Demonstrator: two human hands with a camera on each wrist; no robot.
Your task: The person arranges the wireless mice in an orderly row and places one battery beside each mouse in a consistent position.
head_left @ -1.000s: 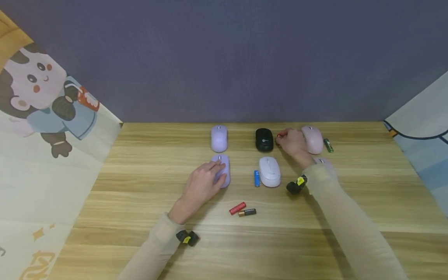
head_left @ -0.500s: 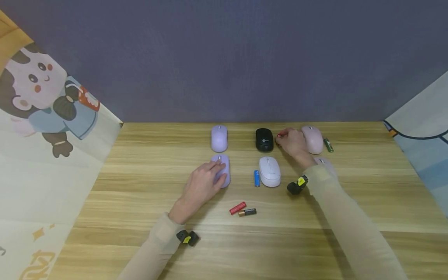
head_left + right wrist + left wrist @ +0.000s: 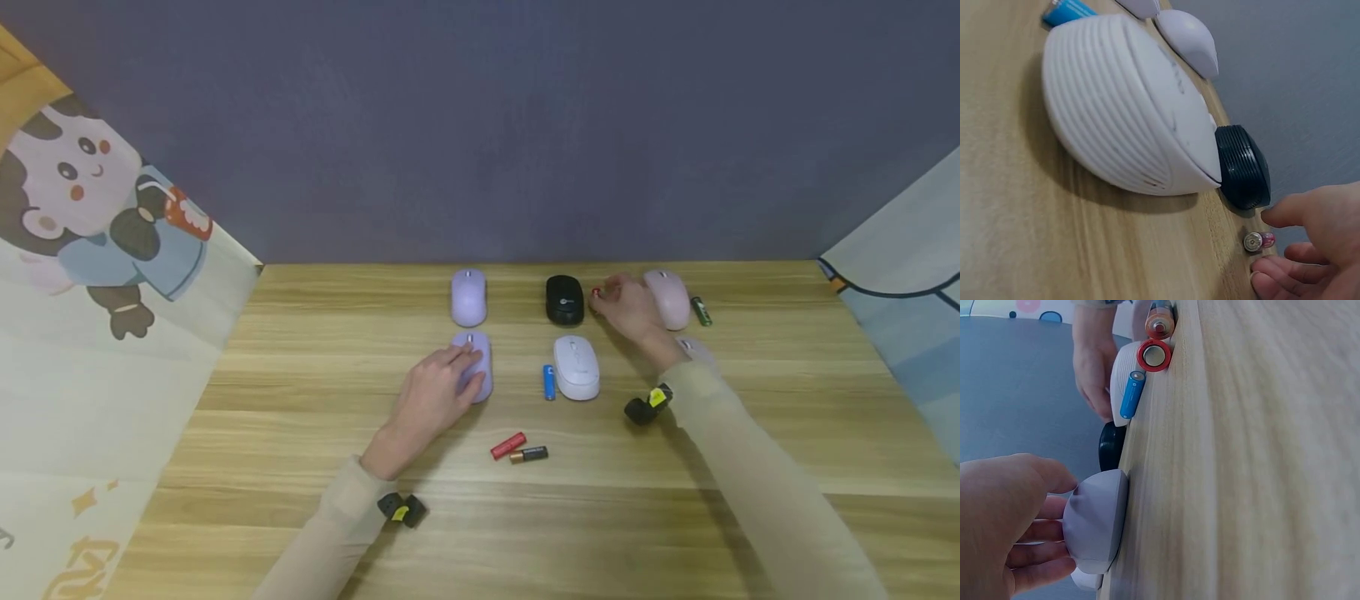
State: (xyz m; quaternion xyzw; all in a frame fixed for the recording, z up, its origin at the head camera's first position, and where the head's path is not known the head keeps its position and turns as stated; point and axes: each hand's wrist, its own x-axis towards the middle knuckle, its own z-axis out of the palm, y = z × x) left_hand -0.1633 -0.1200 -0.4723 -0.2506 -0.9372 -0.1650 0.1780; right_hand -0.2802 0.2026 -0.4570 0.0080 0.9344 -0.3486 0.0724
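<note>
My left hand rests on the nearer purple computer mouse, fingers across its top and thumb at its lower right. In the left wrist view these fingers look fairly straight against the shell. My right hand is at the back, between the black mouse and a pink mouse. A small red battery lies on the table between its thumb and fingers. The right wrist view shows gaps on both sides of that battery. Its far end is hidden.
Another purple mouse sits at the back. A white mouse has a blue battery beside it. Red and black-and-copper batteries lie nearer. A green battery is far right; my right arm partly covers another pink mouse.
My right wrist has shifted slightly right and nearer, and the right fingers look a little more spread around the red battery. The left hand stays on the purple mouse.
</note>
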